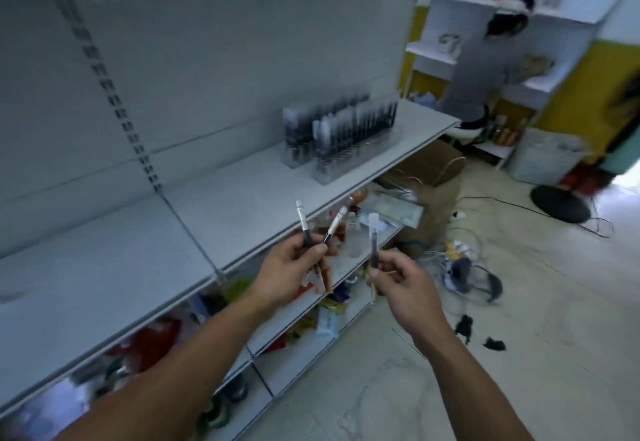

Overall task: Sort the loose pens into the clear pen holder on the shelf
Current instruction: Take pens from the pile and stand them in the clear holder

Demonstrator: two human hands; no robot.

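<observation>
Grips two pens (302,222), fanned upward, in the left hand (289,265) off the shelf's (225,198) front edge. Pinches a third pen (373,238) upright in the right hand (400,283), forearms (194,354) outstretched, clear pen holder (341,137) at the shelf's right end.

A grey metal shelving unit (207,59) with a slotted upright (117,101) fills the left side. Its broad shelf (104,267) runs off to the right, and the lower shelves (304,364) carry blurred packaged goods. The pale, mottled floor (519,319) is strewn with tangled cables (450,257), a brown cardboard box (433,205) and a round black stand base (560,203). Farther right, white shelving (446,11) stands against a yellow wall (595,94), with a person in grey (478,70) facing it. The light is soft and even.
</observation>
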